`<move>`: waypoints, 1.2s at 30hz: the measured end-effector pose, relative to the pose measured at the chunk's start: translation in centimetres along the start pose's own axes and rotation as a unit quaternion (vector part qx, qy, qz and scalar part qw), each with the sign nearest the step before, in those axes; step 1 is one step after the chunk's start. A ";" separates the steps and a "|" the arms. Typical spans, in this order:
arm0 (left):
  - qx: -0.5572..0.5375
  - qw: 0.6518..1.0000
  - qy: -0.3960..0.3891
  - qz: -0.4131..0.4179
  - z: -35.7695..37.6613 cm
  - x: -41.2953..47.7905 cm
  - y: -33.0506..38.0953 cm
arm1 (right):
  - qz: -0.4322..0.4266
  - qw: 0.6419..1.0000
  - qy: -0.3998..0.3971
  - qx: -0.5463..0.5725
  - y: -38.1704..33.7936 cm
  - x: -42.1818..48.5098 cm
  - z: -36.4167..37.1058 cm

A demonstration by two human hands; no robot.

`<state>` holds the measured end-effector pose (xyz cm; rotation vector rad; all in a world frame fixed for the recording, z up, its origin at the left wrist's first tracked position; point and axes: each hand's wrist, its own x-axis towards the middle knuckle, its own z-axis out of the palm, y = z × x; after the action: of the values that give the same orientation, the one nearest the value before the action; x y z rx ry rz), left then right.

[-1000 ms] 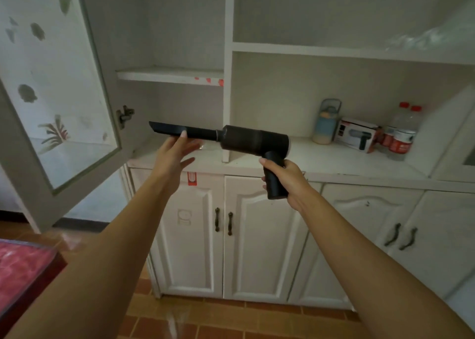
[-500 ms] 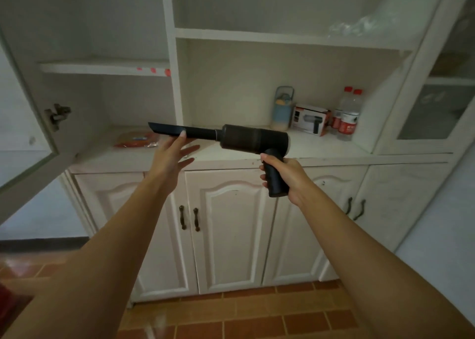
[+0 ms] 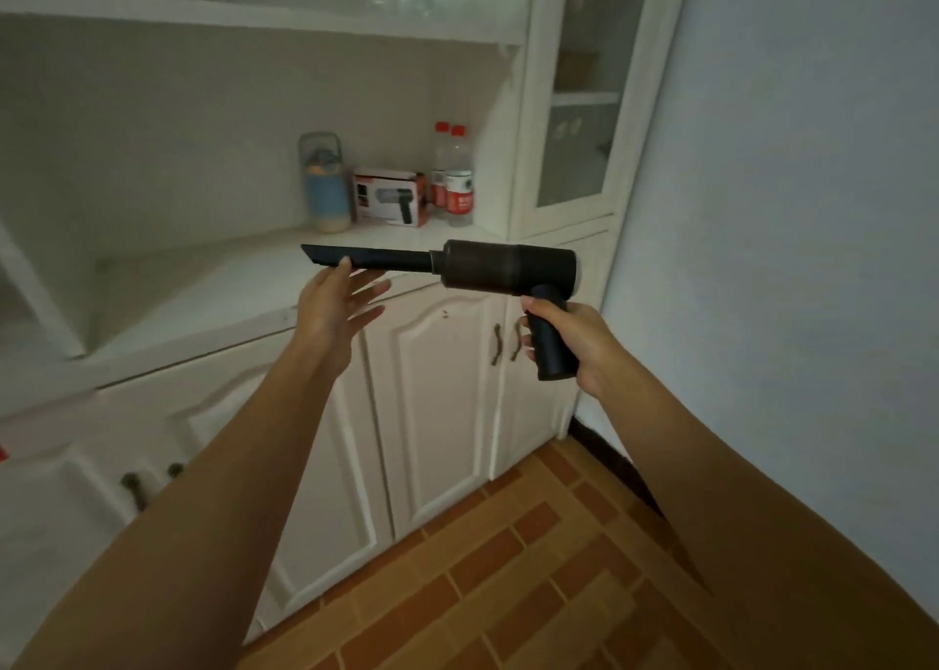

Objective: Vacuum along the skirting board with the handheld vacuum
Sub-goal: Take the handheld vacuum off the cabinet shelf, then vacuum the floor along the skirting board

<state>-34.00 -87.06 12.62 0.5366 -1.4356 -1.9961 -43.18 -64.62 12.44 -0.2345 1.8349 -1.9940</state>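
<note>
Right hand (image 3: pixel 569 339) grips the vacuum (image 3: pixel 503 268), left hand (image 3: pixel 335 303) open under its nozzle (image 3: pixel 366 257); held this high, it'll miss the skirting board (image 3: pixel 617 471).

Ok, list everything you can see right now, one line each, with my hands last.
cabinet: one, white, ahead and left, lower doors closed
glass door: one, white-framed, cabinet's upper right
handheld vacuum: one, black, held up before the cabinet, nozzle pointing left
flask: one, blue, on the cabinet counter
box: one, white and orange, right of the flask
bottles: two, clear with red caps, right of the box
floor: one, orange-brown tiles, below
wall: one, pale, right side
skirting board: one, dark, at the wall's foot
left hand: one, fingers straight, a fingertip against the nozzle
right hand: one, wrapped round the vacuum's grip
</note>
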 end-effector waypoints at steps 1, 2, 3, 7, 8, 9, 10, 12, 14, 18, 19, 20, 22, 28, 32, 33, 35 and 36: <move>-0.002 1.000 -0.010 -0.005 1.4 0.2 -0.7 | 0.002 1.000 0.018 0.005 0.0 -0.1 -1.5; -0.005 1.000 -0.019 -0.011 2.7 0.3 -1.3 | 0.003 0.999 0.036 0.011 0.1 -0.4 -3.0; -0.009 0.999 -0.029 -0.016 4.1 0.3 -1.9 | 0.004 0.999 0.053 0.012 0.1 -0.6 -4.5; -0.026 0.995 -0.085 -0.038 9.8 0.1 -4.2 | 0.004 0.994 0.108 0.020 0.5 -2.1 -10.1; -0.026 0.994 -0.098 -0.044 11.2 0.0 -4.9 | 0.006 0.993 0.118 0.025 0.6 -2.5 -11.4; -0.026 0.992 -0.112 -0.050 12.5 -0.1 -5.5 | 0.008 0.991 0.128 0.028 0.8 -2.8 -12.7; -0.026 0.990 -0.126 -0.057 13.8 -0.3 -6.2 | 0.009 0.990 0.139 0.028 0.9 -3.2 -13.9; -0.027 0.985 -0.155 -0.071 16.3 -0.7 -7.8 | 0.008 0.986 0.164 0.024 1.2 -3.9 -16.3; -0.028 0.979 -0.182 -0.085 18.5 -1.2 -9.2 | 0.009 0.982 0.185 0.032 1.4 -4.7 -18.5; -0.026 0.969 -0.216 -0.115 23.1 -2.2 -11.9 | 0.010 0.979 0.199 0.046 2.0 -5.9 -23.0; -0.024 0.967 -0.225 -0.120 24.2 -2.5 -12.5 | 0.011 0.978 0.202 0.048 2.1 -6.1 -24.1; -0.024 0.964 -0.233 -0.126 25.4 -2.7 -13.2 | 0.011 0.977 0.207 0.049 2.2 -6.2 -25.3; -0.022 0.959 -0.246 -0.136 27.6 -3.2 -14.4 | 0.012 0.974 0.221 0.052 2.2 -6.3 -27.6; -0.017 0.951 -0.277 -0.137 32.9 -3.7 -16.6 | 0.020 0.971 0.223 0.079 1.8 -5.7 -33.0; -0.006 0.945 -0.295 -0.142 34.9 -3.9 -18.0 | 0.039 0.969 0.217 0.114 2.3 -5.3 -35.3; 0.000 0.943 -0.299 -0.144 35.3 -3.9 -18.3 | 0.045 0.968 0.217 0.121 2.4 -5.3 -35.8; 0.011 0.940 -0.306 -0.149 36.0 -3.8 -19.0 | 0.056 0.966 0.221 0.125 2.8 -5.1 -36.5; 0.018 0.938 -0.310 -0.151 36.2 -3.7 -19.3 | 0.060 0.965 0.224 0.126 2.9 -5.0 -36.9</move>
<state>-59.18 -55.05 6.21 0.1380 -1.8423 -2.5348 -52.80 -29.10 6.10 0.4259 1.7602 -2.2972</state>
